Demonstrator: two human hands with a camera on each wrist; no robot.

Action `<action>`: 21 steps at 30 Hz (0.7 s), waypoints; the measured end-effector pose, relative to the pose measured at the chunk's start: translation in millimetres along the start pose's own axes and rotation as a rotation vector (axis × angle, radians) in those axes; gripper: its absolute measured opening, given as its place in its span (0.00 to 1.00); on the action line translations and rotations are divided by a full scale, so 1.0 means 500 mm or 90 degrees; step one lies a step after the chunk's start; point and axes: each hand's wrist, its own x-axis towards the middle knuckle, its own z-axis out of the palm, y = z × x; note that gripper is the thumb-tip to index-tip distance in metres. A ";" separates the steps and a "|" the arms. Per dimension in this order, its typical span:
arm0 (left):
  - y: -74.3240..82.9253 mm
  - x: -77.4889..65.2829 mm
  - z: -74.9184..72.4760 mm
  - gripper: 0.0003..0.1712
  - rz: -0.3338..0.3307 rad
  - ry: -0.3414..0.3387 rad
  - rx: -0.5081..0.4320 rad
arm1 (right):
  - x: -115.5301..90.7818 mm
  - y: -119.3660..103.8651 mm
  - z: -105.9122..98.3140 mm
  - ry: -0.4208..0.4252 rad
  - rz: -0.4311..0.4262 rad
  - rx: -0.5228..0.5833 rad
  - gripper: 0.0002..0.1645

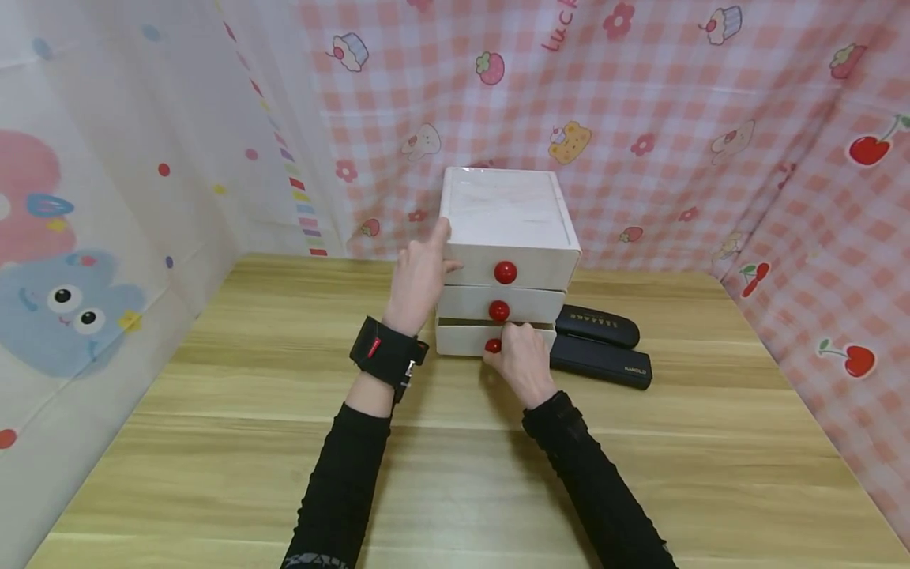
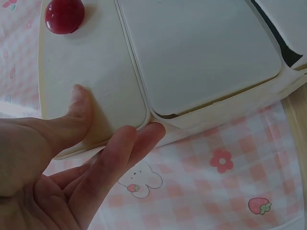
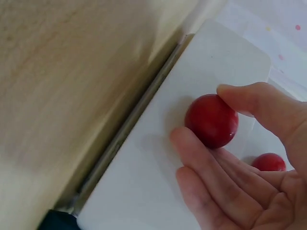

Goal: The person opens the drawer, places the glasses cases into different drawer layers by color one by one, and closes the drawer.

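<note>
A white three-drawer cabinet [image 1: 506, 207] stands at the back of the table, with a round red knob on each drawer. My left hand [image 1: 418, 278] is at its upper left corner; the thumb touches the front of the top drawer [image 2: 93, 62] and fairly straight fingers lie along the side. Down at the bottom drawer [image 1: 458, 340], my right hand [image 1: 526, 365] pinches the red knob [image 3: 211, 120] between thumb and fingers. A dark gap shows above that drawer's front, which stands slightly out. What the drawer holds is hidden.
Two black cases lie right of the cabinet: a rounded case [image 1: 599, 326] behind and a longer box-shaped case [image 1: 604, 362] in front, partly hidden by the cabinet. A pink checked cloth [image 1: 640, 103] hangs behind the wooden table [image 1: 235, 442].
</note>
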 end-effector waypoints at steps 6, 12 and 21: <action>-0.001 0.001 0.000 0.23 -0.010 -0.012 -0.005 | -0.013 -0.009 -0.009 -0.031 0.005 -0.013 0.24; 0.000 0.002 -0.002 0.23 -0.015 -0.013 -0.006 | -0.033 -0.018 -0.016 -0.029 -0.015 -0.037 0.17; -0.001 0.001 -0.001 0.23 -0.014 -0.018 -0.007 | -0.065 -0.033 -0.025 -0.080 -0.032 -0.077 0.19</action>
